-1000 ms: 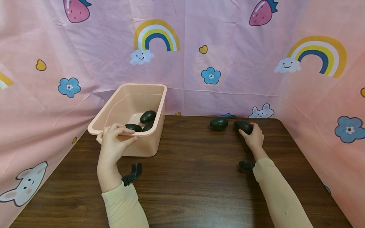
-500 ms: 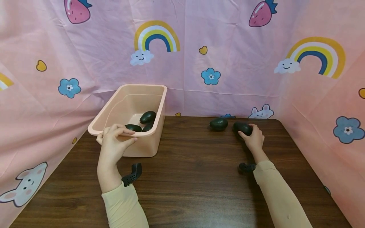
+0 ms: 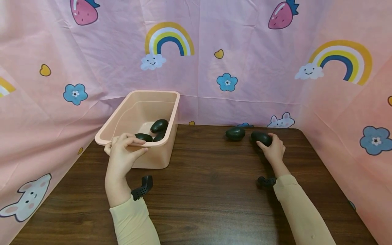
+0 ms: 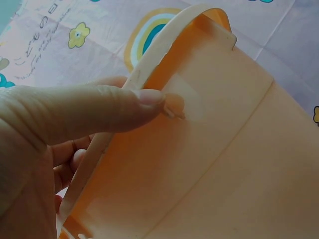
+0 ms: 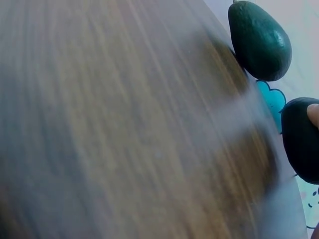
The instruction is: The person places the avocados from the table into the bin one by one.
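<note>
My left hand [image 3: 122, 154] grips the near rim of a peach plastic bin [image 3: 175, 109], thumb outside and fingers over the edge. In the left wrist view the thumb [image 4: 114, 109] lies against the bin's outer wall [image 4: 224, 164]. Inside the bin are dark green avocados, one [image 3: 159, 126] towards the right wall and others partly hidden by the rim and hand. At the back right, my right hand [image 3: 274, 149] holds an avocado [image 3: 261, 138] between thumb and fingers. Another avocado [image 3: 235, 133] lies just left of it, also seen in the right wrist view as a green avocado [image 5: 260, 42].
A dark wood table [image 3: 211, 183] carries everything. Behind it hangs a printed cloth [image 3: 208, 68] right along the back edge, with more cloth at both sides. Black wrist devices sit on the left wrist [image 3: 142, 187] and the right wrist [image 3: 266, 182].
Almost nothing differs. The right hand and its avocado have shifted only very slightly; the left hand stays on the bin's rim.
</note>
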`<state>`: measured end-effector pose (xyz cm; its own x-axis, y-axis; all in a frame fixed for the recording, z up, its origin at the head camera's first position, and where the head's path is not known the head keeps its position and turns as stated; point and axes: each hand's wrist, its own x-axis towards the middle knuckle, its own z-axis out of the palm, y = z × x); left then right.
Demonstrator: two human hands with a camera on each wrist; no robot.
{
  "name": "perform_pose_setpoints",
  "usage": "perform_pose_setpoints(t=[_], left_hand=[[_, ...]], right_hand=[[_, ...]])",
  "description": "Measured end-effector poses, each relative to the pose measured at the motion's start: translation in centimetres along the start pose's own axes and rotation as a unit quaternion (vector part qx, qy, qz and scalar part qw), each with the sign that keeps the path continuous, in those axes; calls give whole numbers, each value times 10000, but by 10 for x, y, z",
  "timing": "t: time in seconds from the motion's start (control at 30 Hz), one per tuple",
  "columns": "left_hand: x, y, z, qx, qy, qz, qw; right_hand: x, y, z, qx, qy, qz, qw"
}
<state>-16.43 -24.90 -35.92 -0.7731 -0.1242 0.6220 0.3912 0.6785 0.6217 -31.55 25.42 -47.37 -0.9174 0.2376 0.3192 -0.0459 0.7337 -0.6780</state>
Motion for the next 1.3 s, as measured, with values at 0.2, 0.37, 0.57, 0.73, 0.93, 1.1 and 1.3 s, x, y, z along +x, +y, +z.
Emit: perform_pose_setpoints(t=[0.2, 0.37, 0.57, 0.73, 0.93, 1.1, 1.3], left_hand=[[0, 0, 0, -50, 14, -27, 10000], [-1, 0, 0, -61, 11, -34, 10000], [-1, 0, 0, -47, 4, -25, 10000], [-1, 0, 0, -34, 2, -2, 10000], [0, 1, 0, -19, 3, 4, 10000], [0, 1, 0, -16, -20, 9, 10000], [-1, 1, 0, -18, -30, 4, 10000]], right_hand=[[-2, -1, -2, 42, 29, 27, 10000], [-4, -3, -3, 113, -12, 46, 9999], [-4, -7, -3, 200, 66, -23, 9998], [-3, -10, -3, 269, 113, -99, 9995], [-4, -16, -5, 290, 163, -155, 9993], [-6, -18, -6, 310, 222, -159, 9991], [-6, -20, -7, 358, 288, -181, 9988]])
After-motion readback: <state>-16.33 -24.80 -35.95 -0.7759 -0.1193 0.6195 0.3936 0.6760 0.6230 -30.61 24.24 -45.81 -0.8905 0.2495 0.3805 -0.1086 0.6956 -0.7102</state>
